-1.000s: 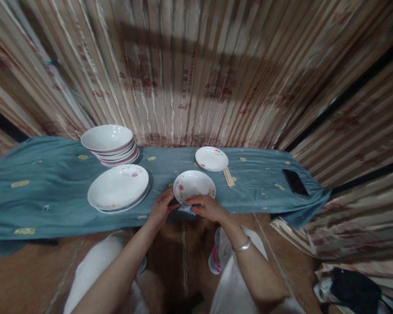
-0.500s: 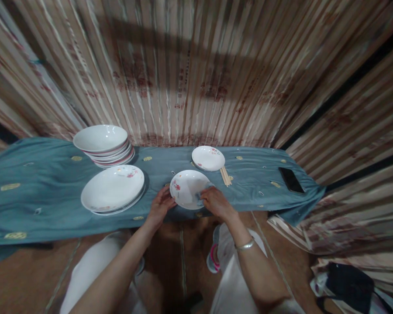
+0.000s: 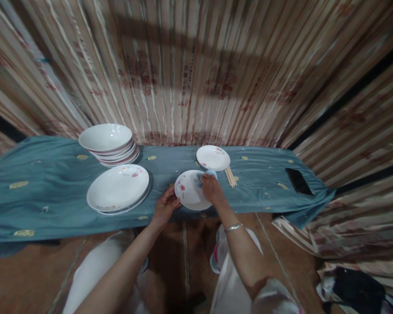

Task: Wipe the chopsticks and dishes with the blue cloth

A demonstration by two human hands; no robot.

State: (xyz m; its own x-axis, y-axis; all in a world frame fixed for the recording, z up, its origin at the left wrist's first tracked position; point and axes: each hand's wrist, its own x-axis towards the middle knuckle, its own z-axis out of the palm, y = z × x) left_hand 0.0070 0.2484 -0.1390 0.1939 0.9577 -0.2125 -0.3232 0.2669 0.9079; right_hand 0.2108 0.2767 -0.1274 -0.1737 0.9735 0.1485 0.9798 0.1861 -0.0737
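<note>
A white plate with red flowers (image 3: 190, 194) is in front of me at the table's near edge. My left hand (image 3: 166, 205) grips its left rim, thumb and fingers closed around the edge. Over the plate's right part is my right hand (image 3: 212, 189), closed on a light blue cloth (image 3: 211, 173) pressed to the plate's upper surface. Part of the cloth is hidden under the fingers. Behind this plate lies another small flowered plate (image 3: 212, 158), seemingly stacked on one more, with several chopsticks (image 3: 230, 176) beside it.
Large flowered plates (image 3: 118, 187) are stacked on the left, with a pile of bowls (image 3: 105, 137) behind them. A black phone (image 3: 298, 181) lies at the right end of the blue tablecloth (image 3: 52, 192). Curtains (image 3: 170, 69) hang close behind the table; a dark bag (image 3: 358, 288) is low on the right.
My right hand has slid the cloth from the plate's right side up toward its far rim. My left hand still holds the left edge. The view has shifted slightly.
</note>
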